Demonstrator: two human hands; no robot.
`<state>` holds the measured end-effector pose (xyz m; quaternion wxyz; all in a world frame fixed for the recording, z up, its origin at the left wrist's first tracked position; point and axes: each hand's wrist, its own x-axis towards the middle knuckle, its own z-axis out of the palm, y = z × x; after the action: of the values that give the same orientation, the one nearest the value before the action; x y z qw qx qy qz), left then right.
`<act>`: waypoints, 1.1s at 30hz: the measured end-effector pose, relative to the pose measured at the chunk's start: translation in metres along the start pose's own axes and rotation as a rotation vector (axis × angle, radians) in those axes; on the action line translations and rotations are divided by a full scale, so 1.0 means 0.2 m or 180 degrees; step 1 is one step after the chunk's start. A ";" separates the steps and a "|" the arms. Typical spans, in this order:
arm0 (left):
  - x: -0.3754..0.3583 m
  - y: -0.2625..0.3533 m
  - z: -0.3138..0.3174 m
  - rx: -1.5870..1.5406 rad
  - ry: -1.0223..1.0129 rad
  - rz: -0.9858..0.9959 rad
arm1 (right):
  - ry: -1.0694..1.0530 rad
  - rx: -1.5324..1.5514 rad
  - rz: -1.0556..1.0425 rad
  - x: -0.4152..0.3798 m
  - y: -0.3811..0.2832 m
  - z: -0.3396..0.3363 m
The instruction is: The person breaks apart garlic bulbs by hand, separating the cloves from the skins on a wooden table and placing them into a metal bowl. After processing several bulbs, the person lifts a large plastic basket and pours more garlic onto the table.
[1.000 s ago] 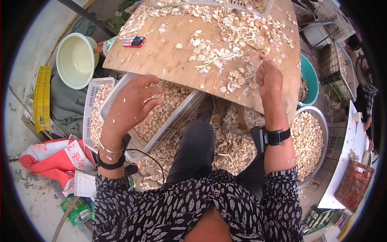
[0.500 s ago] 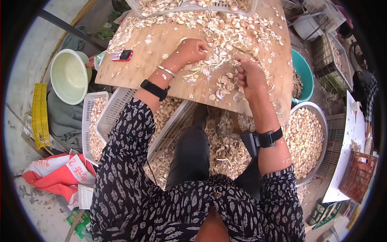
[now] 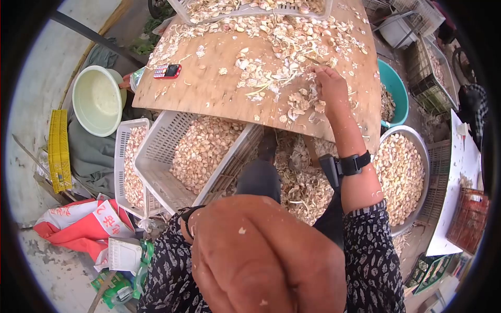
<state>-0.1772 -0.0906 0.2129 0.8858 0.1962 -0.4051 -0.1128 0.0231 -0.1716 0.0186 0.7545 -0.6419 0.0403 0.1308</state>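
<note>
My left hand (image 3: 261, 255) is raised close to the camera, large in the lower middle. Its fingers look curled in, and anything inside them is hidden. Over the right part of the wooden board (image 3: 209, 86), my right hand (image 3: 331, 86) is closed. A thin dark sliver shows at its fingertips, too small to name. Loose garlic cloves and papery skins (image 3: 282, 65) lie just left of that hand, and a small heap of brownish skins (image 3: 300, 103) is below its fingers.
A white crate (image 3: 250, 11) of garlic stands at the board's far edge. A red phone (image 3: 167, 71) lies on the left. Below are a clove-filled crate (image 3: 151, 143) and, at right, a metal basin (image 3: 425, 172) of cloves. A teal tub (image 3: 399, 94) stands beside the board.
My left hand has left the board and come up close to the camera. The right hand stays over the board, still closed. The view has shifted slightly.
</note>
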 end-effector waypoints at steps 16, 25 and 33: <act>-0.78 0.61 -0.28 0.6926 0.2122 -0.0584 | 0.0231 -0.3340 -0.2382 0.23 0.08 0.13; -0.40 0.14 -0.89 0.5824 0.2378 -0.1110 | -0.0708 -0.2223 -0.1933 -0.30 -0.07 0.30; -0.42 0.04 -0.86 0.2107 0.3211 -0.0654 | -0.0634 -0.1598 -0.1124 -0.25 -0.14 0.10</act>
<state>-0.1006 -0.0088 0.0579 0.8450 0.5283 0.0716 0.0410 -0.0198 -0.1627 0.0598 0.5839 -0.7890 -0.1793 0.0660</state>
